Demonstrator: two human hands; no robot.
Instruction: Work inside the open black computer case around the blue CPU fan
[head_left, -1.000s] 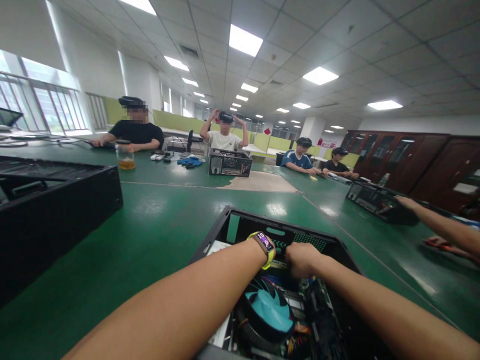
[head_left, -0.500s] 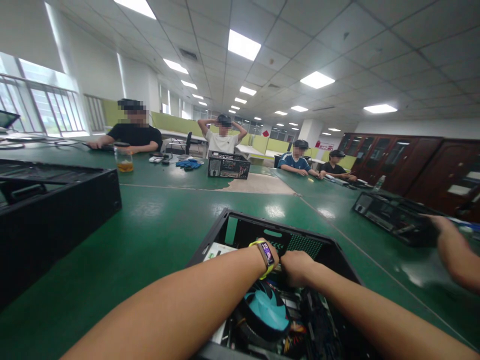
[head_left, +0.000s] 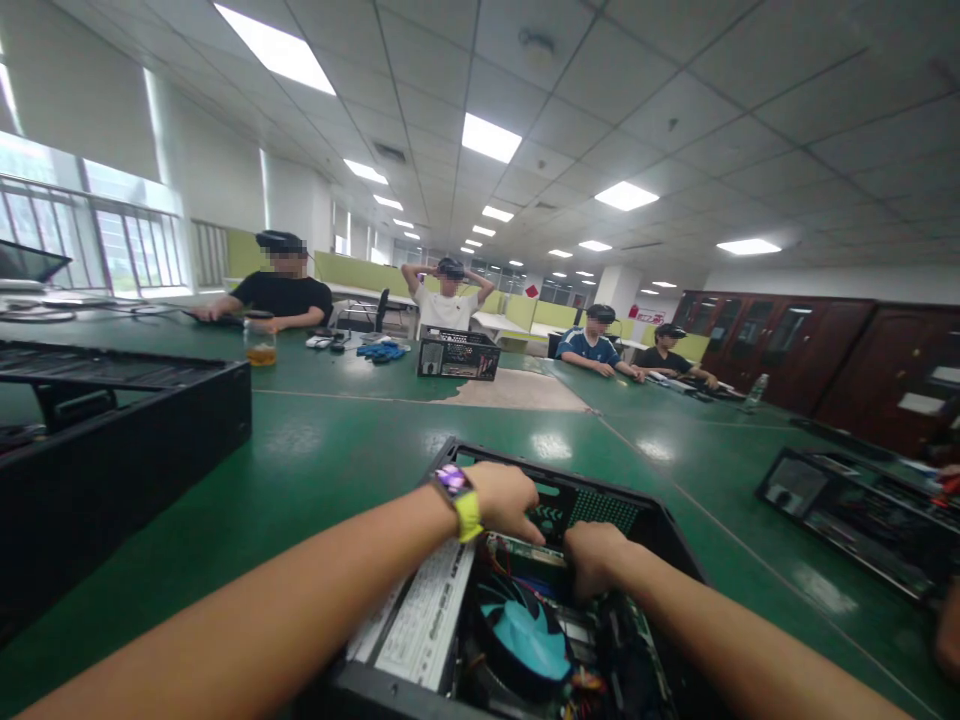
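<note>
An open black computer case lies on the green table in front of me, showing a teal CPU fan and a silver power supply. My left hand, with a yellow-strapped watch on the wrist, reaches into the far end of the case, fingers spread over the parts near the rear wall. My right hand is down inside the case just right of it, fingers curled among the parts; what they hold is hidden.
A second black case sits at the left, a third at the right, a fourth far across the green table. A jar of amber liquid and blue gloves lie beyond. Several people sit around.
My left hand has moved left and forward, now spread near the case's rear wall, apart from the right hand. The view shifted right; the neighbour's arm at right has left the view.
</note>
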